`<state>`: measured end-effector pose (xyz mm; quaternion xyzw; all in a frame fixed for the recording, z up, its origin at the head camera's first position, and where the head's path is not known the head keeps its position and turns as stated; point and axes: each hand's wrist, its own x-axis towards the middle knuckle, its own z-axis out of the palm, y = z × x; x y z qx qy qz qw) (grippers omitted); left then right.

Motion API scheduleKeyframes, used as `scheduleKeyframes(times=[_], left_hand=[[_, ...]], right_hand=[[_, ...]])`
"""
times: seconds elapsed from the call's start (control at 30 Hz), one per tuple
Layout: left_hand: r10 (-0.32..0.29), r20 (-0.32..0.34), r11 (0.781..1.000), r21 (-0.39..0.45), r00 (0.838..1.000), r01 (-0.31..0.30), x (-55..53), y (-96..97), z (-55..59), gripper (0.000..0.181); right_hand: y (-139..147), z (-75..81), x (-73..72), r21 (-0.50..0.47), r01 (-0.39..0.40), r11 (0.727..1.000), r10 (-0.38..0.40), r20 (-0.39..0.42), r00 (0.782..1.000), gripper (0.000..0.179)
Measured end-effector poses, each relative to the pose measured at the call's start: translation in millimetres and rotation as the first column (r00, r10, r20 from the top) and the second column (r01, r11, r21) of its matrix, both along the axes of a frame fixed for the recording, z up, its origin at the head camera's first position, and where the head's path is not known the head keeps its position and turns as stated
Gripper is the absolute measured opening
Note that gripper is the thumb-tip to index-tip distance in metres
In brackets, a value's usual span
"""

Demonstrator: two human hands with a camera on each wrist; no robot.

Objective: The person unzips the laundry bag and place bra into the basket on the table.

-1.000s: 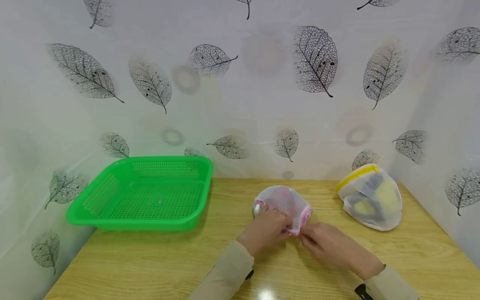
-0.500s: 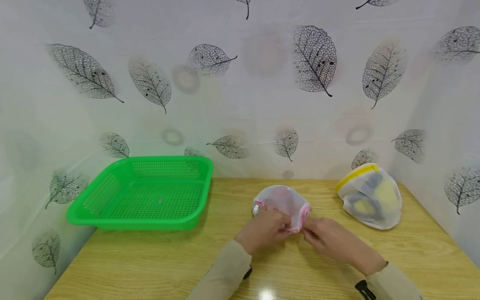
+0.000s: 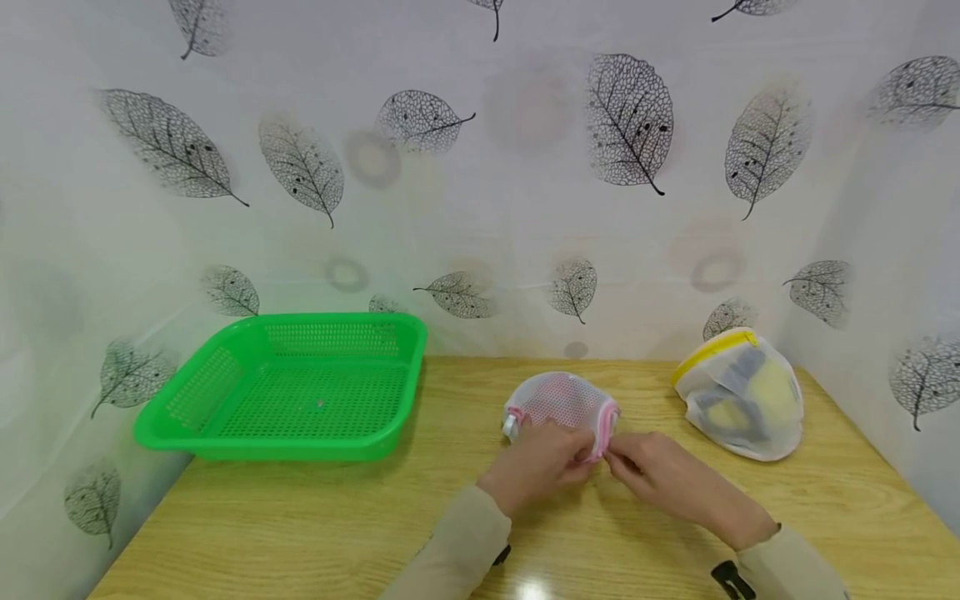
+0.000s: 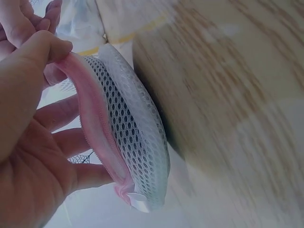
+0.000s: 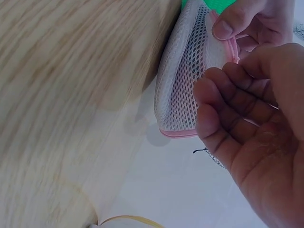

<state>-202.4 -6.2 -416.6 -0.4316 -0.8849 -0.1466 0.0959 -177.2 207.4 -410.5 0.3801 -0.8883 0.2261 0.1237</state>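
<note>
A small white mesh laundry bag (image 3: pixel 564 400) with a pink zip edge stands on the table before me, bulging at the back. My left hand (image 3: pixel 534 465) pinches the pink zip (image 4: pixel 97 114) between thumb and index finger, its other fingers spread behind the edge in the left wrist view. At the bag's right corner, my right hand (image 3: pixel 663 479) pinches the end of the zip with thumb and index finger; its other fingers curl in. Fingers hide whatever small part the right hand grips. A white tab (image 4: pixel 138 202) sticks out at the far end of the zip.
To the left stands a green perforated plastic basket (image 3: pixel 281 450). A white mesh bag with a yellow zip (image 3: pixel 738 396), dark and yellowish things showing inside, leans at the back right of the wooden table (image 3: pixel 315 533). Behind hangs a leaf-print curtain (image 3: pixel 480 217).
Both hands have kept their hold on the zip edge. The right hand has risen slightly at the corner, and the left hand has slid a little to the right, closer to it.
</note>
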Motion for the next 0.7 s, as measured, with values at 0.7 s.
scheduleKeyframes(times=[0.7], left_hand=[[0.022,0.011,0.998,-0.060,1.000,-0.021,5.5,-2.1,2.0,0.021]], right_hand=[[0.6,-1.1,-4.7,0.015,0.092,0.996,-0.088,-0.159,0.983,0.031]])
